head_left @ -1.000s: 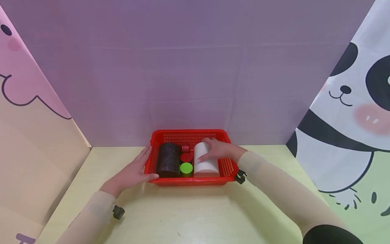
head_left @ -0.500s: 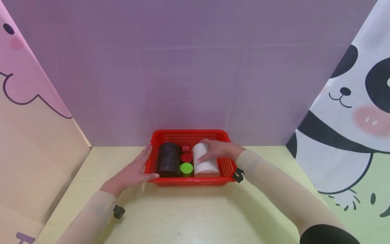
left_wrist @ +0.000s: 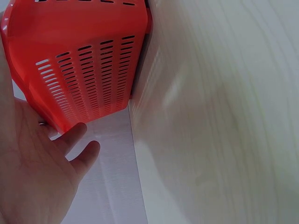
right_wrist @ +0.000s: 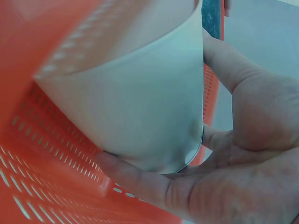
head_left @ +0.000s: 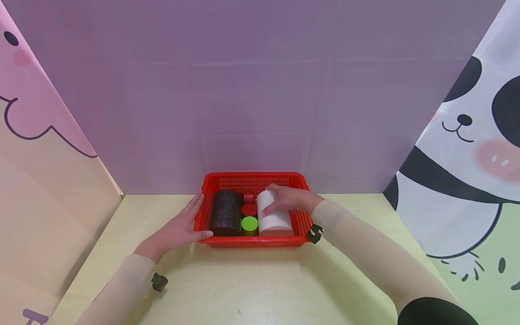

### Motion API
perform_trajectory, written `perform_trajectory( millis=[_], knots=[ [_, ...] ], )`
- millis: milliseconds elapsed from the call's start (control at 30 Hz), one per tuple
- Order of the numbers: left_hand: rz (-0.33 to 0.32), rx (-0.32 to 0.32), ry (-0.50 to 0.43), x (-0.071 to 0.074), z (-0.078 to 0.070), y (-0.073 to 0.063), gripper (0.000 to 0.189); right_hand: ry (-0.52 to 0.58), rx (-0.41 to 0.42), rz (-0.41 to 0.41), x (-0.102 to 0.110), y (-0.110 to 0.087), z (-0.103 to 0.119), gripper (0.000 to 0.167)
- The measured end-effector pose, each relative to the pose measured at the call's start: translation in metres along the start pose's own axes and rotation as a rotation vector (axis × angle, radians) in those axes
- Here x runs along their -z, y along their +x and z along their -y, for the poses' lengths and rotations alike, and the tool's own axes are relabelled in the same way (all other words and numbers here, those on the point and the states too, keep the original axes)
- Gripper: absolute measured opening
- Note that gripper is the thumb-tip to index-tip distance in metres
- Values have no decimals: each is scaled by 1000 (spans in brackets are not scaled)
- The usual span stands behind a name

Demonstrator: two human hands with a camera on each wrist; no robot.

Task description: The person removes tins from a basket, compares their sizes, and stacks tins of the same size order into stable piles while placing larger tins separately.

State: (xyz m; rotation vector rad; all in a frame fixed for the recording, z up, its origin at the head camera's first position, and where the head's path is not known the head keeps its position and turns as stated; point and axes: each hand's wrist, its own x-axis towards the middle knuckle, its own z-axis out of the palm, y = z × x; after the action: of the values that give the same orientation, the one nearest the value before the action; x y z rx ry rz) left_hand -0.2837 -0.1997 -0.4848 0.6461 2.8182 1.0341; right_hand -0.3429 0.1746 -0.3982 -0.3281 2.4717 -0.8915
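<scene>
Nearest, beige sleeves [head_left: 122, 282] are laid out over the pale wooden table [head_left: 243, 280] from both sides, and a black band [head_left: 436, 311] is worn at the right elbow. Farther on, the left hand [head_left: 176, 232] is set against the left end of the red plastic basket [head_left: 258, 239]: its fingers are extended nearly straight along the outer wall, its thumb is rested on the front rim, and nothing is gripped. The right hand [head_left: 290, 198] is reached in over the basket's right side, and the white cylinder [head_left: 277, 222] is held between its thumb and curved fingers. The cylinder is laid on its side in the basket's right half; its body is smooth and plain, and its near end is tinted pinkish (a row of pale marks is shown there in the right wrist view). At the left, a mottled black cylinder [head_left: 226, 212] is laid lengthwise. Between the two, a bright green lid [head_left: 249, 223], a red lid [head_left: 249, 209] and a smaller red piece [head_left: 248, 197] are lined up front to back. Everything is backed by purple cloth [head_left: 260, 90].
</scene>
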Motion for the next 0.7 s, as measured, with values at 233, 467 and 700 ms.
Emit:
perform_trajectory(
  millis=[233, 467, 700],
  knots=[
    [4, 4, 4, 1, 1, 0, 131, 2, -17, 8, 1, 1, -2, 102],
    [11, 7, -17, 2, -1, 1, 131, 11, 22, -16, 0, 0, -6, 102],
    [11, 5, -14, 2, -2, 0, 131, -44, 85, -66, -2, -4, -9, 102]
  ],
)
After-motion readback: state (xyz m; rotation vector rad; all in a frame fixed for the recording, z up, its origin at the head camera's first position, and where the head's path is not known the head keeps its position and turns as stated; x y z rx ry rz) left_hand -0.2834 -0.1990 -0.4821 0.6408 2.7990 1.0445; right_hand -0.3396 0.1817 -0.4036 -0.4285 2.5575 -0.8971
